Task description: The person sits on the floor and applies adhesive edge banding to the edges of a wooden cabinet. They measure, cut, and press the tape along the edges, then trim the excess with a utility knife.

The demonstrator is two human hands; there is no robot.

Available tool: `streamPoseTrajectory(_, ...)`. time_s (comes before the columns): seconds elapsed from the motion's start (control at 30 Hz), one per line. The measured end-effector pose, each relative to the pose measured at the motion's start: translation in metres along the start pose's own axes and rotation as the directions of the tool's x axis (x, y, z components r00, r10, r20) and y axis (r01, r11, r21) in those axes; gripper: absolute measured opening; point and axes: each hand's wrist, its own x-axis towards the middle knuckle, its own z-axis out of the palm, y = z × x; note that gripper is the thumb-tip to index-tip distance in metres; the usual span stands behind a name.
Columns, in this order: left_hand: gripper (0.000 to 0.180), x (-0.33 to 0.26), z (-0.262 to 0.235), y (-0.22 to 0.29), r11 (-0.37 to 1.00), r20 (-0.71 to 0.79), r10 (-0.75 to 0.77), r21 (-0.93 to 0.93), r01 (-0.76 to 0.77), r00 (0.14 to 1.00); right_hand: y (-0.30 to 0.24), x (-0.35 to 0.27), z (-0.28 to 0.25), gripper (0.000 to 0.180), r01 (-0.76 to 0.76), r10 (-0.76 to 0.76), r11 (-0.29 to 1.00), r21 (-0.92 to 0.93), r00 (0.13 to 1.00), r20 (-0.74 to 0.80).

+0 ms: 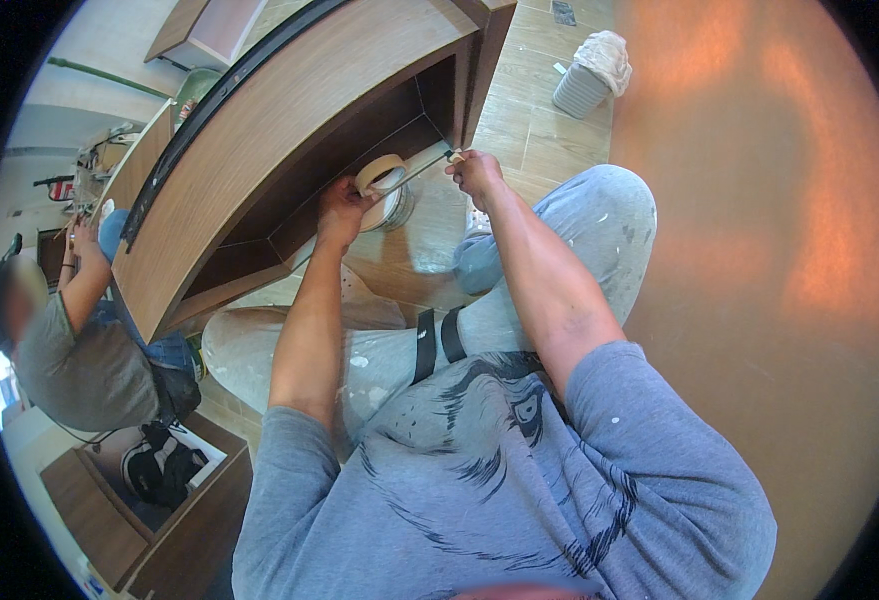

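Two people share the view: at the far left a co-worker point(69, 340) in a grey shirt sits with one arm raised toward a cluttered counter. Right of that, a curved wooden cabinet point(289, 130) with an open recess fills the upper middle. The left hand point(342, 210) is clamped on a roll of masking tape point(383, 178) in front of the recess. A tape strip point(421, 167) stretches rightward to the right hand point(477, 172), pinched closed on its end. Farther right, a ribbed bin point(589, 75) stands on the tiled floor.

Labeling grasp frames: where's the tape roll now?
Head view, upper middle: the tape roll is in the left hand, in front of the cabinet; its strip runs to the right hand.
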Motion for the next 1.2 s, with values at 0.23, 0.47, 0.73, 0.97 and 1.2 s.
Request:
streamPoseTrajectory(0.23,0.031,-0.002,0.003,-0.004,1.000,0.002,0.015,-0.010,-0.015,1.000,0.000,0.001,0.005,0.015,0.055,-0.054,0.998,0.007,0.998,-0.020)
streamPoseTrajectory(0.47,0.031,-0.005,0.001,-0.001,1.000,0.012,0.020,0.005,-0.020,1.000,0.004,0.003,0.000,0.016,0.020,-0.019,0.997,0.069,1.000,-0.022)
streamPoseTrajectory(0.73,0.033,-0.001,0.001,-0.005,0.992,0.012,0.002,0.122,-0.004,1.000,0.000,0.002,0.004,0.016,0.058,-0.058,0.998,0.000,0.998,-0.024)
streamPoseTrajectory(0.97,0.034,-0.005,-0.007,-0.004,0.987,-0.025,0.012,0.160,-0.008,1.000,-0.003,-0.007,0.001,0.017,0.028,-0.028,1.000,0.000,1.000,0.003)
streamPoseTrajectory(1.2,0.040,-0.035,-0.029,0.070,0.959,0.065,-0.035,0.285,0.016,0.997,0.004,-0.025,-0.004,0.022,-0.095,0.116,0.983,-0.158,0.985,0.131)
